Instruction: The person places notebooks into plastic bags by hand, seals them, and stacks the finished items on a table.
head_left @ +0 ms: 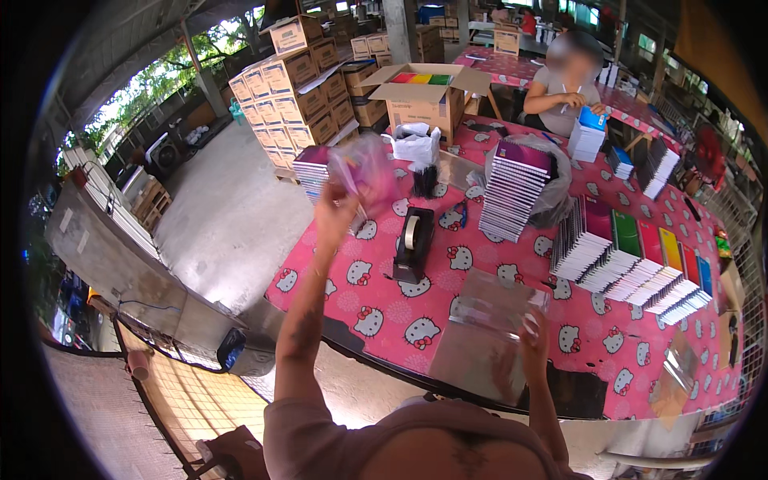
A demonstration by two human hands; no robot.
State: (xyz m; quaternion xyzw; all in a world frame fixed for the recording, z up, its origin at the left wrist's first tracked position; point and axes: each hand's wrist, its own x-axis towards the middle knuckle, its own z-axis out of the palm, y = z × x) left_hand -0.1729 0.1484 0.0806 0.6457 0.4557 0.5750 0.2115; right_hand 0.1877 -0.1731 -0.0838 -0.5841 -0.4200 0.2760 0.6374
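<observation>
My left hand [336, 210] is raised over the table's left side, holding a purple spiral notebook [372, 180] in a clear plastic bag, both blurred by motion. Just behind it stands a stack of purple notebooks [312, 166]. My right hand [534, 334] has its fingers curled at the right edge of a clear plastic bag [500, 300], which lies on more clear plastic at the front of the table. Between my hands, a black tape dispenser [413, 244] carries a roll of tape. Blue-handled pliers or cutters [456, 216] lie to its right.
A tall notebook stack [512, 192] stands mid-table beside a grey plastic bag [554, 196]. Multicoloured notebook piles [624, 264] line the right. An open carton [420, 104] and stacked cartons [288, 88] are behind. Across the table, a person [564, 88] handles a blue-covered pad [592, 120].
</observation>
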